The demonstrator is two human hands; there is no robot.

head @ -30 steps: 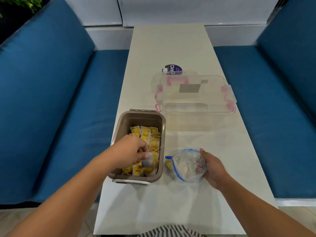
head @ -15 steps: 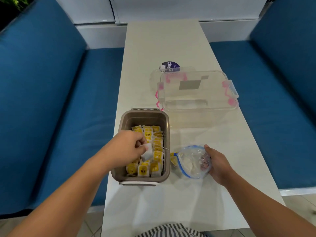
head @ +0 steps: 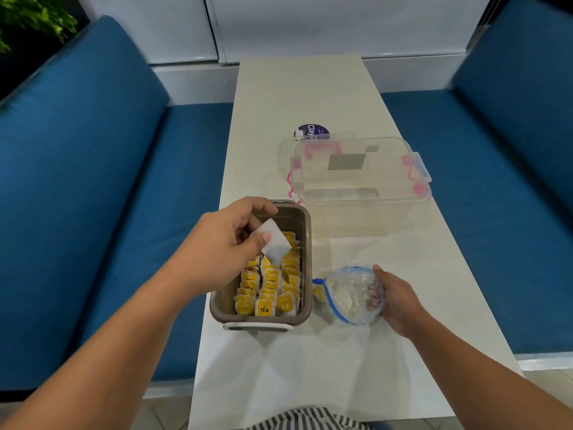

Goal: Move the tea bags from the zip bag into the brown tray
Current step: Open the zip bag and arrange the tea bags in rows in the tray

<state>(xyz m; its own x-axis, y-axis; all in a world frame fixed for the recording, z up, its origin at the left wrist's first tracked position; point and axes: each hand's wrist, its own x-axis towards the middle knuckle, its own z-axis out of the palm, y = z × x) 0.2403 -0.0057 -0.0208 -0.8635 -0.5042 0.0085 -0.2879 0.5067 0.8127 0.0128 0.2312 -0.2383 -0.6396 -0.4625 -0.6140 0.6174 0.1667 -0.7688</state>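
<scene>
Pinches white tea bag (head: 276,247) by corner in left grip (head: 226,243), above brown tray (head: 307,243); clutches zip bag (head: 348,294) in right grip (head: 400,301) on worktop (head: 310,367). Looks light, limp, tearable; best held at edge

Light: bright, even, diffuse.
Table (head: 310,97): pale, with a soft sheen and faint, soft-edged shadows at the near end.
Clear box (head: 359,181): mild reflections on the lid.
Zip bag (head: 350,293): small highlights on the crinkled plastic.
Tea bag (head: 274,243): bright white, edges slightly soft.
Blue benches (head: 93,181): bowed by wide-angle distortion toward the frame edges.
Upper-left corner: dark.
Overall sharpness: moderate, fine detail smeared.
</scene>
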